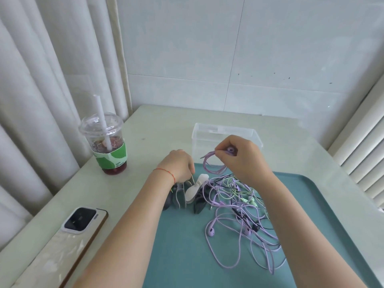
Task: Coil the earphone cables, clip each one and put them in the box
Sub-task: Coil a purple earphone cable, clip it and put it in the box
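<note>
Right hand raised above the tray's far edge, wrist bent, fingers pinched shut on a purple coil with an earbud tucked against the thumb. Left hand palm down, fingers curled into the clips; cannot tell whether closed on one. Red string round the left wrist. Loose cables, purple, green and black, tangled on the tray just below the right fingers. Clear box just beyond both hands. Left of the left fingers, a lidded cup with straw, green sleeve, print too small to read. Nearer, a phone face down. Pale green bench, white tiled wall, curtain on the left.
</note>
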`<state>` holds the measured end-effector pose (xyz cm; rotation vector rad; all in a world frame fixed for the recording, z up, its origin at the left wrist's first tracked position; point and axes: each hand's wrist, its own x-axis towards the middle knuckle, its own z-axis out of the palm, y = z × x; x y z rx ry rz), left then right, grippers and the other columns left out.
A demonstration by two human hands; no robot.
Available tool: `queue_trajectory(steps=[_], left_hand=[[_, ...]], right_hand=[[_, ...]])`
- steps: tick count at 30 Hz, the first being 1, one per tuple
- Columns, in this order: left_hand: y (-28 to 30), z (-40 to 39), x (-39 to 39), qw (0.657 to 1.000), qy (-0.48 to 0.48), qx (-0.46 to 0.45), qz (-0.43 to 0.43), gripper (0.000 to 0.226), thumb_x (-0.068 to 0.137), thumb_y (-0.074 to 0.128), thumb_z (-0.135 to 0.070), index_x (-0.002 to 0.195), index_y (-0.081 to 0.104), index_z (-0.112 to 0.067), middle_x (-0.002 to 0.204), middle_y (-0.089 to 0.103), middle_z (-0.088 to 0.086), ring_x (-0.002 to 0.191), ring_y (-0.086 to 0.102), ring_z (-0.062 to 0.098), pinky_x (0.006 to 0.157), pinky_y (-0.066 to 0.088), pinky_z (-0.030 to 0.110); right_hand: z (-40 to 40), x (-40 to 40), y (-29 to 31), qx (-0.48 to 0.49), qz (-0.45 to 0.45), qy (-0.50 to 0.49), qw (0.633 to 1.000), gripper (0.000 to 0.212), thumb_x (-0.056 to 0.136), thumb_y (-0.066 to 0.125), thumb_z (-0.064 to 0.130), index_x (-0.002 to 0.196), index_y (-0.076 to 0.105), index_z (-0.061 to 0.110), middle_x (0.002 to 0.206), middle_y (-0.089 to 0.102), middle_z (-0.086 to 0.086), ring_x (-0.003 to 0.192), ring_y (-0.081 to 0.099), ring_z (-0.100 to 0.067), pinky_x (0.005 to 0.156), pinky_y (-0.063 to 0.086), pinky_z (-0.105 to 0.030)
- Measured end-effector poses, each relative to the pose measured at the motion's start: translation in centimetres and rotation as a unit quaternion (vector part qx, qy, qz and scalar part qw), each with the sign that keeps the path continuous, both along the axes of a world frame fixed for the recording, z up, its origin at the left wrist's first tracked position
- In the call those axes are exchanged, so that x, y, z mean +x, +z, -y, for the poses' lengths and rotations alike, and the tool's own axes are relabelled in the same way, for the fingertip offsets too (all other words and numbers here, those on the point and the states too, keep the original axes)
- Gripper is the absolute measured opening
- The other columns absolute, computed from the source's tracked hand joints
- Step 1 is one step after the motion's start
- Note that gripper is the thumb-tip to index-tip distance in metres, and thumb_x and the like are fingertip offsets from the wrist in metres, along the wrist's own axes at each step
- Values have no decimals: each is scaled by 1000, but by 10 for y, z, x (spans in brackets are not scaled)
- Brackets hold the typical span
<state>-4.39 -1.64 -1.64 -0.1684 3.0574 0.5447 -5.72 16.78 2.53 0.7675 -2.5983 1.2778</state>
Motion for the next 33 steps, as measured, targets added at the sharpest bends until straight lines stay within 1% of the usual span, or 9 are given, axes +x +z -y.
queue_trajectory(steps=[2,5,9,13,17,21,26,30,33], left_hand=[[-1,2,-1,999,7,8,-52,25,81,62,-7,89,76,-26,91,54,-8,107,54,19,90,47,29],[3,4,-3,985,26,68,-155,14,81,68,-14,84,71,-28,92,64,-8,97,60,18,80,46,27],[19,-7,0,932,27,277,-232,13,87,67,-26,81,59,-16,73,67,-6,68,59,10,63,43,21],[29,-21,4,905,-35,384,-178,24,92,55,-40,82,60,-19,68,61,12,58,52,19,59,43,29],[38,-32,10,912,-52,383,-135,36,102,45,-36,94,61,-6,57,56,-1,42,47,13,42,38,25],[45,-36,17,899,-53,428,-82,32,101,44,-35,98,58,-6,66,64,0,48,45,11,48,30,25],[48,-38,19,901,-48,430,-34,26,96,41,-36,84,54,-18,63,56,4,50,42,17,48,25,25],[47,-39,19,904,-40,425,-13,31,95,35,-28,67,46,-20,57,50,6,49,36,18,44,26,21],[48,-40,20,897,-44,439,1,29,89,38,-28,62,45,-21,65,47,10,49,35,18,46,24,21]], right_hand=[[-3,0,4,-5,2,0,1000,5,87,65,12,85,69,14,68,57,14,58,49,7,54,38,-6],[-10,1,13,-8,18,4,1000,5,85,66,14,84,69,18,68,59,11,58,50,2,55,40,-10],[-21,3,26,-70,95,77,990,8,85,67,6,85,70,14,67,63,4,67,60,-14,73,54,-31],[-26,5,30,-135,123,126,975,5,87,66,2,88,69,5,68,64,2,67,60,-16,70,54,-23],[-30,3,30,-142,125,127,974,4,88,65,1,89,68,4,71,64,-1,68,59,-17,71,53,-25],[-32,1,30,-132,113,112,978,4,86,67,2,88,69,5,69,65,0,67,60,-15,70,53,-24],[-30,-1,30,-120,61,78,988,8,85,69,6,86,72,13,70,65,1,67,62,-14,73,53,-34],[-27,0,28,-96,22,67,993,12,84,70,9,83,72,20,75,67,-10,72,60,-30,68,51,-35],[-29,-2,27,-90,23,69,993,12,83,71,9,82,72,21,70,62,-6,69,55,-29,67,45,-31]])
